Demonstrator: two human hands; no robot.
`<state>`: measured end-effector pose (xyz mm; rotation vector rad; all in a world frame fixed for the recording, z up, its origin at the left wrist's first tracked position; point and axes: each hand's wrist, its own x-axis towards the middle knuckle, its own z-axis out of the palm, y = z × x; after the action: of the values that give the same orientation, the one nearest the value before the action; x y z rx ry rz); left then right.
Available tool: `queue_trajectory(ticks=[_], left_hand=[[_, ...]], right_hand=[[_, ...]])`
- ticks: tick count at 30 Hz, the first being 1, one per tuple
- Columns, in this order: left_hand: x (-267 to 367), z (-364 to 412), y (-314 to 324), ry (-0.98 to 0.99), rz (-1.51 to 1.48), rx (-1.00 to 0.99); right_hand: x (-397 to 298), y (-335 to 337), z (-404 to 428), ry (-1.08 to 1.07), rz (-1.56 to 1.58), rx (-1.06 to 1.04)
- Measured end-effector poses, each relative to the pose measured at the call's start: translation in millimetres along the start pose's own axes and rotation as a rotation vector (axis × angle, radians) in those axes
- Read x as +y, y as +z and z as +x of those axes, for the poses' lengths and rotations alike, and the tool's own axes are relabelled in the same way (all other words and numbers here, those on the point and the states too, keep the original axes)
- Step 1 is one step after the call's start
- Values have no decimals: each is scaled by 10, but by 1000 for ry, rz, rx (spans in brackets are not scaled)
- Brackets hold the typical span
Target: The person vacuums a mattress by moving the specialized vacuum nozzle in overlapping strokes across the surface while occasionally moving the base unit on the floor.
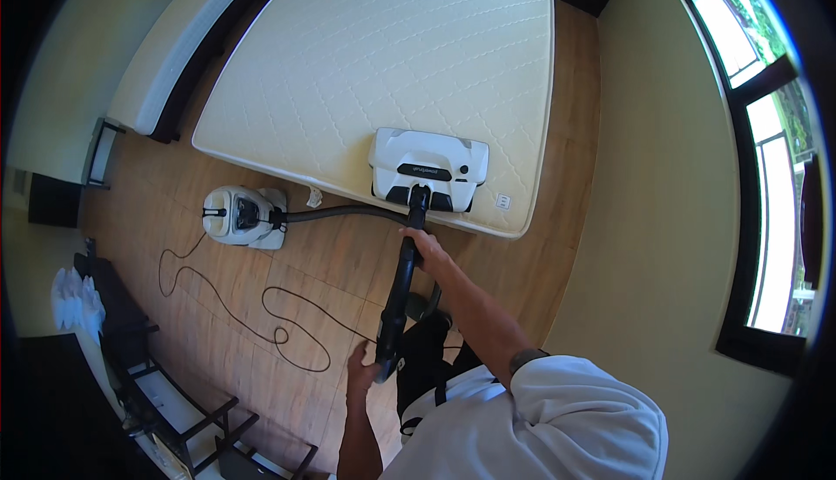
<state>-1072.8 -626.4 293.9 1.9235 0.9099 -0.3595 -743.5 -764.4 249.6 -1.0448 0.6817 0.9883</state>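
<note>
My right hand (428, 251) grips the upper part of the black vacuum wand (400, 284), just behind the floor head. My left hand (361, 370) is at the wand's rear handle end, its thumb raised; whether the fingers close around the handle is hidden. At the wand's front, a white power brush head (428, 170) lies flat on the cream quilted mattress (392, 56), near its close edge. A black hose (346, 211) runs from the white canister vacuum (245, 217) on the floor and passes behind the wand.
A thin power cord (222, 304) loops over the wooden floor (307, 323) on the left. Dark-framed furniture (196, 415) stands at lower left. Beyond the canister is a second mattress (176, 42) on a dark base. A wall (643, 186) with a window (774, 212) bounds the right.
</note>
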Motion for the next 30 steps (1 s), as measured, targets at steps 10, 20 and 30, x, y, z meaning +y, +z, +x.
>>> queue_trajectory(ticks=[10,20,30], left_hand=[[2054,1363,120,40,459,-297],[2206,1461,287,-134,389,-314],[2076,1452,320,-173,441,-249]], right_hand=[[31,150,-28,42,-128,107],[121,-7,29,5,23,35],[-771,-449,319,-586,-1563,581]])
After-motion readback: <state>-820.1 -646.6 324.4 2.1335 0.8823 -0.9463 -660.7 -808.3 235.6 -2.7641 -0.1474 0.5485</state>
